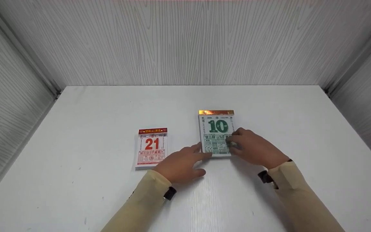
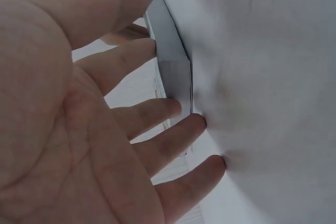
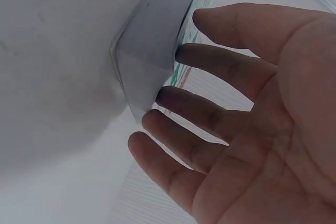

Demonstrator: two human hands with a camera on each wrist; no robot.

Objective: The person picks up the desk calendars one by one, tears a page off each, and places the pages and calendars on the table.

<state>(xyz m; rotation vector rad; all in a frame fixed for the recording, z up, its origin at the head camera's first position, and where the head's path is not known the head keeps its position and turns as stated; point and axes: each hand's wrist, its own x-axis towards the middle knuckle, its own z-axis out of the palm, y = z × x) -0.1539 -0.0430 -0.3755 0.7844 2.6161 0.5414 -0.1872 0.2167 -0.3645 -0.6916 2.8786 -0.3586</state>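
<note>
A tear-off calendar (image 1: 217,141) with a green 10 and a shiny gold top strip lies face up on the table, right of the middle. My left hand (image 1: 184,163) touches its lower left corner with fingers spread. On its right side, my right hand (image 1: 258,147) rests slightly bent fingertips along the edge and lower page. Both wrist views show the thick grey edge of the page block, the calendar (image 2: 172,40) beside the left fingertips and the calendar (image 3: 147,45) against several right fingertips.
A smaller tear-off calendar (image 1: 152,149) with a red 21 and a red top strip lies to the left, just past my left wrist. The white table (image 1: 101,138) is bounded by a wood-grain back panel (image 1: 185,42) and side panels (image 1: 10,80).
</note>
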